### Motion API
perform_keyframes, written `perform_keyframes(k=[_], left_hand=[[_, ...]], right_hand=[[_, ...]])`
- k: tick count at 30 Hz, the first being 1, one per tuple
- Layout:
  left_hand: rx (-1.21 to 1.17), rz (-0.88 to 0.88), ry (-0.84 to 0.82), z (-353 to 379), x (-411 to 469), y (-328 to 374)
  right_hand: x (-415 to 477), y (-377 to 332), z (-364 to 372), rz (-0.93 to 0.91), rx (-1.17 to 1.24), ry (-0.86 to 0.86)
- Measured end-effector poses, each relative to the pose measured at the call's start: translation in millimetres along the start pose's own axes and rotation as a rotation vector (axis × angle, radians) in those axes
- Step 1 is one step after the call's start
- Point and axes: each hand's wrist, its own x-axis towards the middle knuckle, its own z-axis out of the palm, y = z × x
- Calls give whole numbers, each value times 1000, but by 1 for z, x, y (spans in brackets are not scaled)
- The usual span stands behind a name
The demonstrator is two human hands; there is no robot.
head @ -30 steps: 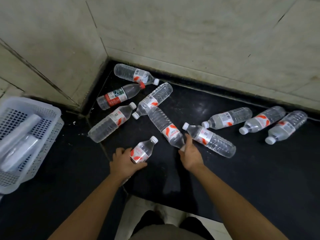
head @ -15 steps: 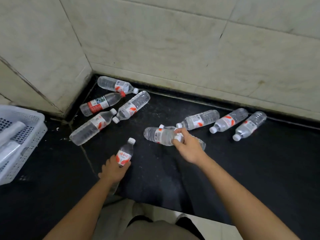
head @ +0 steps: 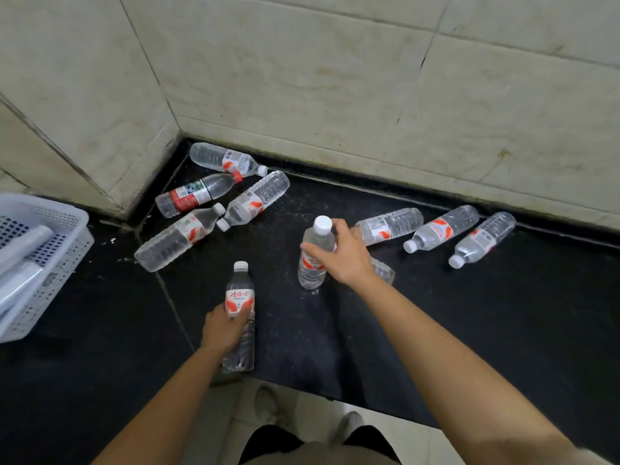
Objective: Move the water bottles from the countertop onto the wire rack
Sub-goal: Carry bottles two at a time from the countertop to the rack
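Clear water bottles with red-and-white labels lie on a black countertop (head: 469, 330). My left hand (head: 225, 327) grips one bottle (head: 240, 297) upright around its middle, near the front edge. My right hand (head: 342, 253) holds a second bottle (head: 314, 260) upright by its upper part, lifted over the counter's middle. Another bottle (head: 382, 271) lies partly hidden under my right wrist. A cluster of several bottles (head: 214, 203) lies in the back left corner. Three bottles (head: 443, 229) lie side by side at the right. No wire rack is in view.
A white perforated plastic basket (head: 63, 260) with pale rolled items stands at the left edge. Tiled walls (head: 335, 95) close the counter at the back and left. Pale floor and my shoes (head: 268, 401) show below the counter's front edge.
My right hand has lifted its bottle from lying sideways to upright. My left hand has raised its bottle upright too. The view has shifted slightly.
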Motion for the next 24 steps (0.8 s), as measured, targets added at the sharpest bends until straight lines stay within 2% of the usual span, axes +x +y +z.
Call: perform_keyframes(k=[2, 7, 11, 18, 24], left_hand=[[-39, -23, -17, -4, 7, 2], [-301, -139, -92, -10, 15, 7], [-530, -181, -159, -11, 10, 17], [-616, 138, -243, -32, -4, 77], [-677, 371, -505, -22, -32, 151]], right_hand=[[-1, 0, 17, -18, 93, 5], [-12, 11, 45, -34, 289, -152], [-4, 21, 35, 50, 379, -95], [-13, 34, -13, 223, 590, 109], [-56, 38, -57, 251, 924, 357]])
